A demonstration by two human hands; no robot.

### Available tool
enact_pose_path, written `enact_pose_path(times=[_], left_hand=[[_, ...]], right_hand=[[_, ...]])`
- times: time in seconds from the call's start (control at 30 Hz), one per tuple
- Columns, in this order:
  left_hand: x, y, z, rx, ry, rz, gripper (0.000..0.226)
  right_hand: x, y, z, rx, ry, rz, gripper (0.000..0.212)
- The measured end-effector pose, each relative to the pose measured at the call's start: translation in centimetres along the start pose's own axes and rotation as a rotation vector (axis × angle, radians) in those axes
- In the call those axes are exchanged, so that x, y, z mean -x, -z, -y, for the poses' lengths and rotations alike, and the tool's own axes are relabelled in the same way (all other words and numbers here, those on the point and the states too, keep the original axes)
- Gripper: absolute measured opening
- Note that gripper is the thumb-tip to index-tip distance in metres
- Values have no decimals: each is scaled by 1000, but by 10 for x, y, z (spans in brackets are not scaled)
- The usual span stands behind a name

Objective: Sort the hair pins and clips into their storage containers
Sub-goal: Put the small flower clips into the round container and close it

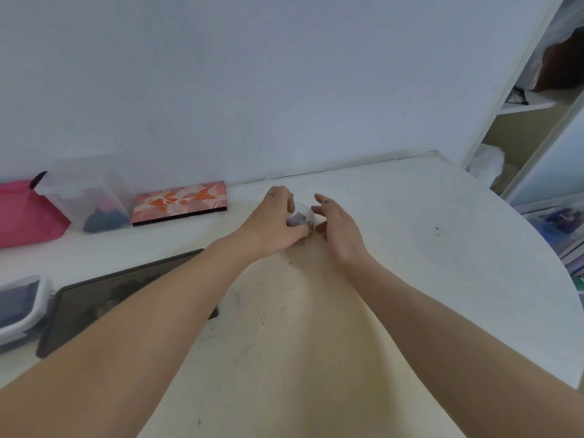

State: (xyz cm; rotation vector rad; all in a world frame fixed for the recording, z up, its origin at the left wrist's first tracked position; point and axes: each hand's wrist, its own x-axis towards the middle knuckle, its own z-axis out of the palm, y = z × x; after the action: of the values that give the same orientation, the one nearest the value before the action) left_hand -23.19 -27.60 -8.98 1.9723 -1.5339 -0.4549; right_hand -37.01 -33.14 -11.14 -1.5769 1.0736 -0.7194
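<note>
A: At the far left of the white table [395,216] we have the pink pouch [25,213], then a tall clear container [85,194] with dark pieces heaped at its bottom. Below them, at the near left edge, sits a lidded box [19,305] with dark contents, and a dark tablet [104,298] lies just beside it.

B: And past the tall container, the floral case [180,200] against the wall. What are we holding in the middle?

A: Our left hand [271,222] is curled round a small clear container [301,216] with dark pieces inside, hair pins or clips we judge, though they're too small to tell apart. It rests on or just above the table, well away from the other boxes.

B: And the right hand [335,226]?

A: Just beside that container, fingers loosely bent, grasping nothing that we can see. We can't tell whether its fingertips touch the plastic.

B: So which step are we in?

A: Handling this small container, we'd say: opening it, closing it, or steadying it. No loose pins show on the table, so the sorting looks well along.

B: Next, then?

A: The right hand should come in opposite the left, so the light container doesn't tip and spill.

B: At far right, only the shelf unit [531,115].
</note>
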Motion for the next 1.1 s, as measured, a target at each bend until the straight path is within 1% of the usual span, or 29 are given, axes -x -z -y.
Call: enact_pose_path(times=[0.07,0.17,0.27,0.37,0.43,0.53,0.6,0.77,0.97,1.1], left_hand=[[1,-4,8,-20,-1,37,35],[7,-7,12,43,-8,47,46],[9,-12,9,74,-1,33,59],[10,-21,7,136,36,-54,77],[12,-25,8,218,95,-85,87],[17,-32,11,286,148,-122,96],[21,-38,12,300,172,-169,96],[29,-42,16,258,180,-248,88],[29,-45,16,219,200,-275,79],[27,-46,16,183,198,-284,80]], right_hand=[[-2,4,1,-9,17,9,45],[1,7,3,76,124,83,46],[-1,5,4,305,275,137,52],[-9,6,5,578,374,176,55],[-13,9,8,678,409,204,52],[-15,12,14,773,467,229,47],[-15,12,18,816,490,267,46],[-17,13,23,866,543,321,44],[-18,18,29,925,606,374,37],[-15,14,21,931,584,354,35]])
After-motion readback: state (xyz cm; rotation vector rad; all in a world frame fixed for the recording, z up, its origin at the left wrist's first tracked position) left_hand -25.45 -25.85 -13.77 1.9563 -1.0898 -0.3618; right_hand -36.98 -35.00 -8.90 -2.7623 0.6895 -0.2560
